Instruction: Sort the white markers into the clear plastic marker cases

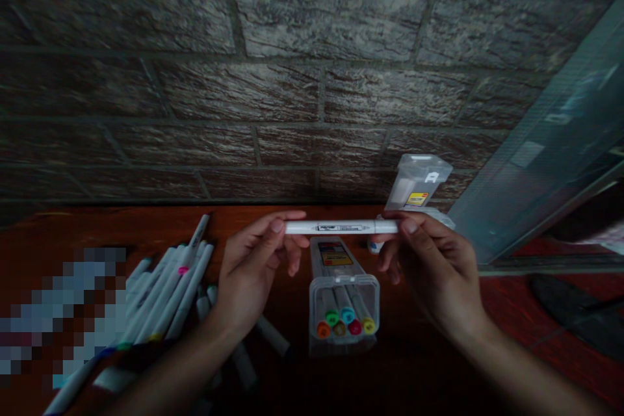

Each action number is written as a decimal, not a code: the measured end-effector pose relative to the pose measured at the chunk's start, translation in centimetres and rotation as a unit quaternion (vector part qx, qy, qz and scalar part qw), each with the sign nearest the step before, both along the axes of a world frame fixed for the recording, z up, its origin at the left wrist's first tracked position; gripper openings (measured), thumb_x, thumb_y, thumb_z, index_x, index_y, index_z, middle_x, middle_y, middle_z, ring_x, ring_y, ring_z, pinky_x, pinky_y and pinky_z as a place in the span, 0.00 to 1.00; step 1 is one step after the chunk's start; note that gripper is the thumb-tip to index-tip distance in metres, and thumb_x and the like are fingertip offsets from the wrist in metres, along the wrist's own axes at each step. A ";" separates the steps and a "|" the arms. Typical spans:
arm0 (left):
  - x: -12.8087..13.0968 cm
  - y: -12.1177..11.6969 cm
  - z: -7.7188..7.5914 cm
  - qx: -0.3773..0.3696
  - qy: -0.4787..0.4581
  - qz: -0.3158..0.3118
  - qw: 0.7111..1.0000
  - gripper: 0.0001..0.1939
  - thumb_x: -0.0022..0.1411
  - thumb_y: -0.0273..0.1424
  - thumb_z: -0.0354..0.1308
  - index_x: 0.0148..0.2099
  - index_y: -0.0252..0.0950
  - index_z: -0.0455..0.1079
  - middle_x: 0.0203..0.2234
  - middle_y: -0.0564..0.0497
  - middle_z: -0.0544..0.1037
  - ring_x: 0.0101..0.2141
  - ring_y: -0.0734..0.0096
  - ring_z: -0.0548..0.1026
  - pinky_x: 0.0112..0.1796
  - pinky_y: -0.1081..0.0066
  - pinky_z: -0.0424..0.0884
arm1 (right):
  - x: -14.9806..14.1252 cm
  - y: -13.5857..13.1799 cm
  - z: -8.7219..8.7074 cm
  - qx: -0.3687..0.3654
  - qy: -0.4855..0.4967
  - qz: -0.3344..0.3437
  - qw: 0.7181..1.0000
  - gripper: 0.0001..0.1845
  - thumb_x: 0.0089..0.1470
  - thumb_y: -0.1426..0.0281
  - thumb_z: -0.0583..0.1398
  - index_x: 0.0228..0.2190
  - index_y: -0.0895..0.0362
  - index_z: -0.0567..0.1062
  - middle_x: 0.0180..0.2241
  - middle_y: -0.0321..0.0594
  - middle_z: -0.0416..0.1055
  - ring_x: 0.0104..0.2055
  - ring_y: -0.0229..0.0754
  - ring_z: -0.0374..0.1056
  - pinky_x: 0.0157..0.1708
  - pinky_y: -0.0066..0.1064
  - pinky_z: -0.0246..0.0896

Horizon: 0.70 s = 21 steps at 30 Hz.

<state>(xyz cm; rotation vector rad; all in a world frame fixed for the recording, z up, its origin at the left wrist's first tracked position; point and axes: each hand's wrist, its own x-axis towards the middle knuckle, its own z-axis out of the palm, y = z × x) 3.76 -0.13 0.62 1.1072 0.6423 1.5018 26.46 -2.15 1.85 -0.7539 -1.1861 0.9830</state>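
A white marker pen [341,227] is held level between my two hands, its printed label facing me. The fingers of my left hand [258,266] pinch its left end, and my right hand [433,266] grips the right end between thumb and fingers. Just below the pen lies a clear plastic case [312,312] with a yellow label, its open end towards me. Several markers [347,316] inside show orange, green, blue, red and yellow ends. Left of my left hand, a pile of loose white markers [166,292] lies on the table, one with a pink end on top.
Behind my right hand stands a clear plastic lid [414,185] with a yellow label. The brown wooden table [244,214] meets a brick wall [292,97] at the back. To the right are a grey-blue panel [531,136] and a red floor [517,325]. A patch at left is pixelated.
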 end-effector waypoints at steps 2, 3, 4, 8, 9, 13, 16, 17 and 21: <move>0.0 0.0 0.0 0.002 0.000 -0.002 1.000 0.12 0.68 0.35 0.65 0.47 0.34 0.83 0.28 0.47 0.83 0.20 0.74 0.73 0.22 0.74 0.68 | 0.0 0.0 0.1 -0.001 0.002 0.004 1.000 0.09 0.63 0.63 0.66 0.40 0.54 0.84 0.32 0.41 0.83 0.21 0.37 0.74 0.15 0.24 0.68; 0.0 0.0 0.0 0.004 -0.001 -0.004 1.000 0.12 0.68 0.35 0.64 0.47 0.34 0.83 0.28 0.47 0.84 0.21 0.74 0.73 0.23 0.74 0.68 | 0.0 0.0 0.1 -0.001 0.005 0.007 1.000 0.09 0.63 0.63 0.66 0.40 0.54 0.84 0.31 0.41 0.83 0.21 0.37 0.74 0.16 0.24 0.68; 0.0 0.0 0.0 0.005 -0.001 -0.006 1.000 0.12 0.68 0.35 0.64 0.48 0.34 0.83 0.28 0.47 0.84 0.21 0.74 0.73 0.23 0.74 0.68 | 0.0 -0.1 0.1 0.000 0.008 0.010 1.000 0.08 0.63 0.64 0.66 0.40 0.54 0.84 0.32 0.41 0.83 0.21 0.37 0.74 0.16 0.23 0.68; -0.1 0.0 0.1 0.005 -0.001 -0.006 1.000 0.12 0.68 0.35 0.64 0.48 0.34 0.83 0.28 0.46 0.84 0.20 0.74 0.73 0.22 0.73 0.68 | -0.1 -0.1 0.2 -0.001 0.016 0.017 1.000 0.09 0.64 0.64 0.65 0.40 0.54 0.84 0.32 0.42 0.83 0.21 0.37 0.74 0.16 0.23 0.67; -0.1 0.0 0.1 0.004 -0.002 -0.005 1.000 0.12 0.68 0.35 0.64 0.47 0.34 0.83 0.28 0.46 0.84 0.20 0.73 0.72 0.22 0.73 0.68 | -0.1 -0.1 0.2 -0.002 0.017 0.015 1.000 0.09 0.64 0.64 0.65 0.40 0.54 0.84 0.32 0.42 0.83 0.21 0.37 0.74 0.16 0.24 0.67; -0.1 0.0 0.1 0.003 -0.005 -0.004 1.000 0.12 0.67 0.35 0.65 0.47 0.34 0.83 0.28 0.45 0.83 0.20 0.73 0.72 0.22 0.73 0.68 | -0.1 -0.2 0.1 -0.005 0.019 0.014 1.000 0.09 0.64 0.64 0.65 0.40 0.55 0.84 0.32 0.43 0.83 0.21 0.38 0.73 0.15 0.25 0.67; -0.1 0.0 0.1 0.004 -0.010 -0.009 1.000 0.12 0.68 0.35 0.64 0.47 0.34 0.83 0.28 0.45 0.84 0.20 0.74 0.72 0.22 0.73 0.68 | -0.1 -0.2 0.1 -0.004 0.019 0.016 1.000 0.10 0.64 0.63 0.64 0.40 0.54 0.84 0.32 0.43 0.84 0.21 0.39 0.73 0.15 0.26 0.67; -0.1 0.0 0.1 0.004 -0.012 -0.012 1.000 0.12 0.68 0.35 0.64 0.47 0.34 0.83 0.27 0.46 0.84 0.20 0.74 0.72 0.22 0.74 0.67 | -0.1 -0.2 0.1 -0.005 0.018 0.015 1.000 0.10 0.65 0.63 0.64 0.40 0.54 0.84 0.32 0.43 0.84 0.21 0.39 0.73 0.15 0.26 0.67; -0.1 0.1 0.0 0.003 -0.017 -0.016 1.000 0.12 0.68 0.35 0.64 0.47 0.34 0.84 0.27 0.45 0.84 0.20 0.74 0.73 0.22 0.74 0.67 | -0.1 -0.2 0.1 -0.007 0.019 0.016 1.000 0.10 0.64 0.63 0.64 0.40 0.54 0.84 0.32 0.43 0.84 0.21 0.39 0.73 0.15 0.26 0.66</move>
